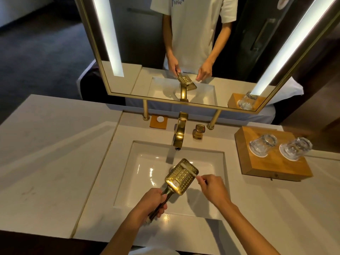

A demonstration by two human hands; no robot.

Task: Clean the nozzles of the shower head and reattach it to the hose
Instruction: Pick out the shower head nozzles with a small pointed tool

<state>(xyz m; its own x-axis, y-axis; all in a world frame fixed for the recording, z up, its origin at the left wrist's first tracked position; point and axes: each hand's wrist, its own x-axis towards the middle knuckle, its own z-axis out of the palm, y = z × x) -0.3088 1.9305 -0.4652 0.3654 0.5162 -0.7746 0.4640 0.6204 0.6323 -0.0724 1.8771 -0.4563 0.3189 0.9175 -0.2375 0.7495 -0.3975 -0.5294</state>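
Left hand (156, 201), grip wrapped around the handle of the gold shower head (181, 176), holds it face up over the sink (139, 181); handle's lower end hidden in the fist. Right hand (211, 190), grip pinching something thin and pale (too small to identify) just beside the head's right edge. Farther: gold faucet (179, 131), two upturned glasses (279, 147) on a wooden tray (272, 166) on the counter (46, 153). Mirror (184, 52) crops the person's reflection at the shoulders.

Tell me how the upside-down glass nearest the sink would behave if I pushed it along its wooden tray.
The glass probably would not roll: it stands mouth-down on a white coaster. It may drag that coaster across the smooth wooden tray. Clear, thick-looking glass suggests some weight, and breakage if it slid off the raised edge.
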